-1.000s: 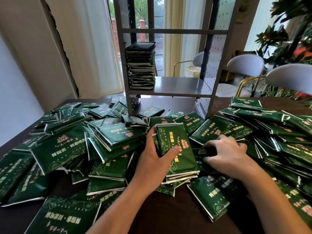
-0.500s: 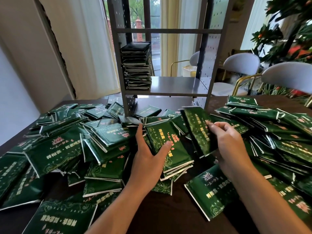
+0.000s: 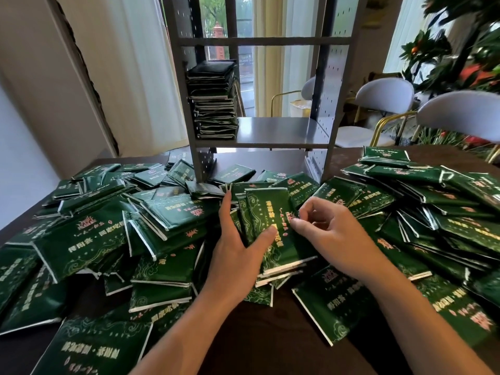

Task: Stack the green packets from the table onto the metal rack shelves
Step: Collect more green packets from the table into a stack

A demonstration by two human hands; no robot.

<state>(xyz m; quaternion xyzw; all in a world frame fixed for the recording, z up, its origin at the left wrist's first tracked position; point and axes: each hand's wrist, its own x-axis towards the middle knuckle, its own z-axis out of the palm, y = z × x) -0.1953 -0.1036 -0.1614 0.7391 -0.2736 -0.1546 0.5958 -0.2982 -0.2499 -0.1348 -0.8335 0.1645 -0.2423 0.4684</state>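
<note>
1. A green packet that was held up in the right hand [image 3: 328,234] half a second ago has been laid on the small pile [image 3: 273,231] gripped by the left hand [image 3: 238,247]; one more packet is gathered for the rack.
2. Left hand: thumb pressed on top of the pile, fingers curled round its far left edge, pile resting near centre of the table [image 3: 284,334].
3. Right hand: fingers loosely bent, fingertips touching the top packet; nothing is seen to be gripped.
4. Loose packets [image 3: 89,236] are heaped left and right; one tall stack [image 3: 213,104] already sits on the far metal rack shelf [image 3: 278,131], left side.
</note>
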